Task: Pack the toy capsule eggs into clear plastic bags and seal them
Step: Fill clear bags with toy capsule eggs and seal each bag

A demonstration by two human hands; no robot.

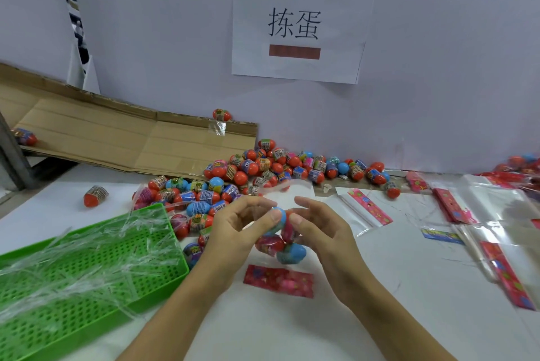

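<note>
My left hand (238, 232) and my right hand (317, 229) hold a clear plastic bag (282, 239) between them above the white table. The bag holds several capsule eggs, blue and red. Both thumbs pinch the bag near its top, over a blue egg (279, 216). The bag's open flap (280, 185) sticks up behind my fingers. Its red printed header card (279, 281) hangs below, near the table. A big pile of loose capsule eggs (257, 170) lies behind the hands, against the wall.
A green perforated tray (87, 281) with clear plastic strips sits at the left. Flattened cardboard (117, 132) leans at the back left. Empty clear bags with red headers (455, 214) lie at the right. One stray egg (95, 196) lies at the left.
</note>
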